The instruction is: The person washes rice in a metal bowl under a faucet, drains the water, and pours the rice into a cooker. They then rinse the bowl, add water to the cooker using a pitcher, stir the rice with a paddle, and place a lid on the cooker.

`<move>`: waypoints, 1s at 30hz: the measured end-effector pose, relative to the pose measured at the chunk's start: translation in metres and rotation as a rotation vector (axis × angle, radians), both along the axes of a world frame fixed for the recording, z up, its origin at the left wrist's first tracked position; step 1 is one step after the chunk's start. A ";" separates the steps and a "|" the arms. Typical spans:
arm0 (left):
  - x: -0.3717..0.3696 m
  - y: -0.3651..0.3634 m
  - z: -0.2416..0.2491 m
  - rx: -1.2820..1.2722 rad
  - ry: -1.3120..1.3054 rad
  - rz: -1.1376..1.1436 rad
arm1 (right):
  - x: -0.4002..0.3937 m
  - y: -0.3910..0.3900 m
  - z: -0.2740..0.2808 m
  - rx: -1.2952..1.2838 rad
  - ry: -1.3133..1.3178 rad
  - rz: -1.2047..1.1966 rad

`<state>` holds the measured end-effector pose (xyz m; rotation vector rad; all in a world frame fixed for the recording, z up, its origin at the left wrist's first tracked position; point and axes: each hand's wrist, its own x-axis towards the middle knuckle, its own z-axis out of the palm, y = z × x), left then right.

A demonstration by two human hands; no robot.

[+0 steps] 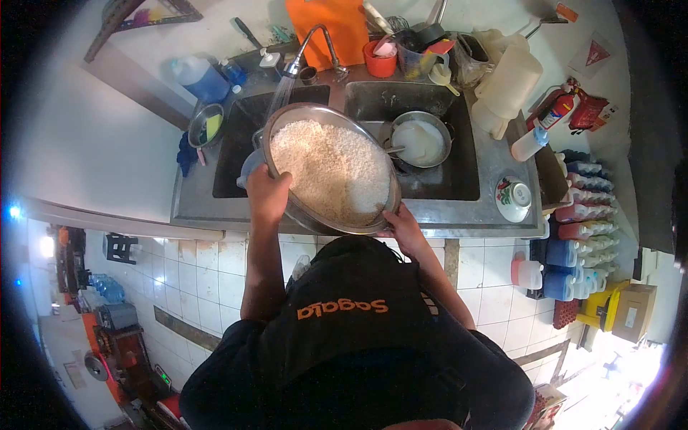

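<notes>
At your far left on the counter, a small round metal bowl [195, 132] holds a yellow sponge [213, 126]. Behind it stands a translucent plastic jug [203, 80] of blue liquid. Next comes the dark, rectangular left sink basin [235, 154], where a shiny metal spray tap [292, 69] sends water down in fine streaks near your bowl's far rim.

Your left hand [268, 195] grips the left rim of a wide, smooth stainless-steel bowl [326, 113], thumb over the edge. You have that bowl tilted toward you above the near side of the sinks. In it is a broad, grainy bed of off-white grains [322, 168]; they look like rice, though they are too small here to be sure. Your right hand [403, 231], well apart from the left, is clasped on the lower right rim.

Past the bowl, the dark right sink basin [460, 183] holds a round metal pot [444, 147] of cloudy white liquid [414, 140]. Further right you have a whitish squeeze bottle with a blue cap [528, 145] and a glossy, flower-patterned white bowl [513, 198], set upside down on the counter.
</notes>
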<state>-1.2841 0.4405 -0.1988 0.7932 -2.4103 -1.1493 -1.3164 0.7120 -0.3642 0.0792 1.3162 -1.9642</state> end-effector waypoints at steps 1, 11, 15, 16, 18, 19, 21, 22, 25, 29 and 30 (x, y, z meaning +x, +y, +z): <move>0.000 -0.001 -0.001 -0.022 -0.008 -0.003 | 0.000 0.000 0.000 -0.007 -0.007 0.006; 0.000 -0.003 -0.003 -0.011 0.036 -0.021 | 0.002 -0.002 0.008 0.035 0.025 -0.041; 0.000 -0.011 -0.016 -0.087 0.001 0.001 | 0.000 -0.001 0.003 0.017 -0.008 0.010; -0.001 -0.012 -0.018 -0.076 0.035 0.001 | 0.000 -0.001 0.003 0.008 -0.009 0.012; -0.001 -0.012 -0.018 -0.052 0.035 -0.007 | 0.000 0.000 0.006 0.009 -0.005 0.010; -0.001 -0.011 -0.018 -0.029 0.035 -0.013 | 0.000 0.000 0.008 0.010 -0.001 0.009; -0.001 -0.010 -0.014 -0.026 0.009 -0.005 | 0.001 -0.001 0.010 0.019 0.000 0.006; -0.001 -0.009 -0.012 -0.023 -0.017 0.003 | 0.001 -0.001 0.010 0.028 0.002 0.003; 0.001 -0.002 -0.002 -0.032 -0.006 0.012 | 0.000 -0.002 0.004 0.012 0.006 0.006; 0.002 0.002 0.003 -0.049 -0.039 0.001 | -0.001 0.000 0.004 0.006 0.006 0.018; 0.003 0.001 0.000 -0.059 -0.002 -0.008 | -0.001 0.000 0.004 0.006 0.003 0.021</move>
